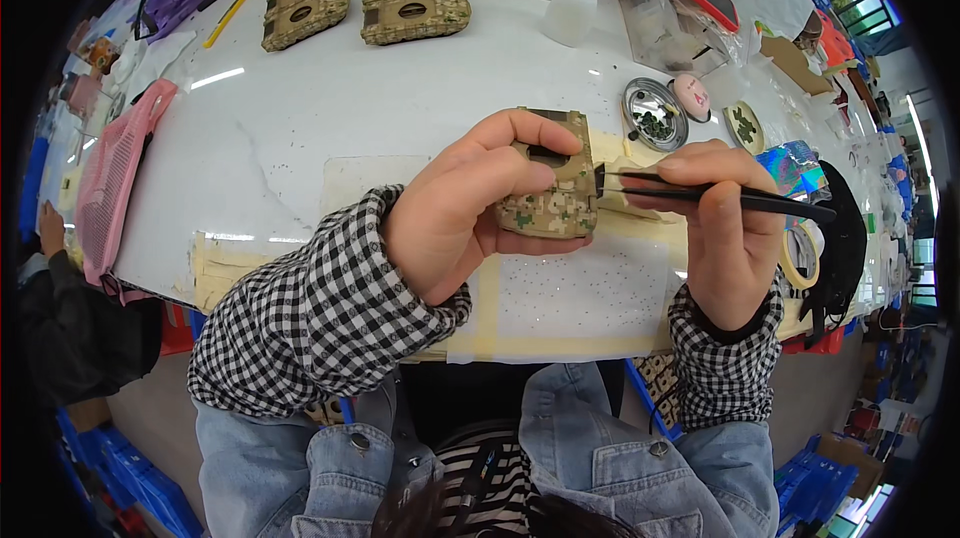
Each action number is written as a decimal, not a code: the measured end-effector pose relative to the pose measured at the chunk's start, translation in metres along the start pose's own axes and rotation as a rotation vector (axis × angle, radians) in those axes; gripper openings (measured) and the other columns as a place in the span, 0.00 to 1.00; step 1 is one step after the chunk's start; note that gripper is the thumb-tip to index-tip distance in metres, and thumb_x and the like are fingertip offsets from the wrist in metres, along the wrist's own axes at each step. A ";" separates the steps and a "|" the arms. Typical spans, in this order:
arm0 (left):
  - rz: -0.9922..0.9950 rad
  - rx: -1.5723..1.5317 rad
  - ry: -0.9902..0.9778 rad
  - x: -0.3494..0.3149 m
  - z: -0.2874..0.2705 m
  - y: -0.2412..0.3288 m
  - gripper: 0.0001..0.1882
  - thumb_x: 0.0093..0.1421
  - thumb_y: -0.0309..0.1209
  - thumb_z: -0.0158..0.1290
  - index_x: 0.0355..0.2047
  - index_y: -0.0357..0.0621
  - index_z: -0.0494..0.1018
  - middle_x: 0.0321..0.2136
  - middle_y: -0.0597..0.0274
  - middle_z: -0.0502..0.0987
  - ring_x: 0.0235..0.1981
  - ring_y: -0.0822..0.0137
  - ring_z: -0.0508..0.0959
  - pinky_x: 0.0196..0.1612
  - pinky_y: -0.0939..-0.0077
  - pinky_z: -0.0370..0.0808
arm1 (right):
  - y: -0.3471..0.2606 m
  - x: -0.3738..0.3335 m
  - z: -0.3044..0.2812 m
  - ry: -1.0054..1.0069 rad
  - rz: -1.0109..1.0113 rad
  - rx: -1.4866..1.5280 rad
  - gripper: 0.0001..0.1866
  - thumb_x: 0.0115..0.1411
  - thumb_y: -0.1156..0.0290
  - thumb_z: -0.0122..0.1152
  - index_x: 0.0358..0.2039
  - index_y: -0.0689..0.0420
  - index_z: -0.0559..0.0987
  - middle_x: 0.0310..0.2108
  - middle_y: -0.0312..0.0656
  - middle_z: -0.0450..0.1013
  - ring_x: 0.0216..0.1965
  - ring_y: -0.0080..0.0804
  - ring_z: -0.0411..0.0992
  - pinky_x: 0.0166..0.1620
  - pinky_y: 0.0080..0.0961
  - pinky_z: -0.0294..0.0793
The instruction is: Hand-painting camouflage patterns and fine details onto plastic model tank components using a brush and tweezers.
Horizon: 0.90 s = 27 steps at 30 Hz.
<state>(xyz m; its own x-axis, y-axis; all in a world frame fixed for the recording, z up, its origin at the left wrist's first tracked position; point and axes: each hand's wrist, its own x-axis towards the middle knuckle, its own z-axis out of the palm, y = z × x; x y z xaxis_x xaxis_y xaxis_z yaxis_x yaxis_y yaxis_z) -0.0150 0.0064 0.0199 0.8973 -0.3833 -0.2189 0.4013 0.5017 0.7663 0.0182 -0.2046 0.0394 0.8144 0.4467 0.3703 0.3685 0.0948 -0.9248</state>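
Observation:
My left hand (455, 193) is closed around a camouflage-patterned toy tank hull (545, 213), with its fingers and thumb along the top and its palm beneath. The hull has a dark opening in its upper face, partly covered by the fingers. In my right hand (730, 228) is a pair of black tweezers (700, 194), pinched between thumb and fingers. Their tips touch or nearly touch the hull's right side. Whether a small piece sits between the tips, I cannot tell. Below both hands lies a white sheet (585, 293) with scattered tiny specks.
Several matching hulls (415, 20) stand at the back left near a yellow pen (228, 18). A metal dish (640, 103) of small green bits, a pink round case (690, 96) and a tape roll (800, 256) lie right. A pink mesh bag (120, 178) is left.

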 end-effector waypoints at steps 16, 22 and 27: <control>-0.025 -0.037 0.084 0.002 -0.003 0.009 0.19 0.63 0.38 0.41 0.51 0.41 0.64 0.46 0.47 0.72 0.43 0.53 0.78 0.48 0.69 0.77 | 0.005 -0.003 -0.007 0.106 -0.152 -0.113 0.19 0.67 0.62 0.45 0.43 0.68 0.71 0.39 0.49 0.73 0.36 0.35 0.77 0.42 0.27 0.77; -0.053 -0.049 0.050 0.003 -0.004 0.014 0.20 0.65 0.39 0.39 0.53 0.42 0.65 0.44 0.51 0.74 0.42 0.56 0.79 0.45 0.74 0.78 | 0.004 -0.004 -0.006 0.094 -0.205 -0.144 0.16 0.67 0.64 0.45 0.43 0.67 0.71 0.36 0.47 0.74 0.35 0.32 0.77 0.42 0.26 0.76; -0.037 -0.053 0.048 0.002 -0.005 0.017 0.19 0.65 0.37 0.39 0.52 0.42 0.66 0.42 0.53 0.75 0.40 0.58 0.79 0.43 0.75 0.79 | 0.000 -0.004 -0.003 0.081 -0.198 -0.161 0.14 0.67 0.67 0.45 0.42 0.66 0.71 0.33 0.48 0.75 0.36 0.31 0.75 0.42 0.25 0.75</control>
<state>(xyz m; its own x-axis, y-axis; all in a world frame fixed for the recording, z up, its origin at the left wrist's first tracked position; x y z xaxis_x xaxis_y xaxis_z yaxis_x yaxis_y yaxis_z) -0.0052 0.0182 0.0295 0.8888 -0.3655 -0.2765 0.4427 0.5286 0.7243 0.0167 -0.2092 0.0383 0.7500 0.3607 0.5544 0.5856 0.0276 -0.8101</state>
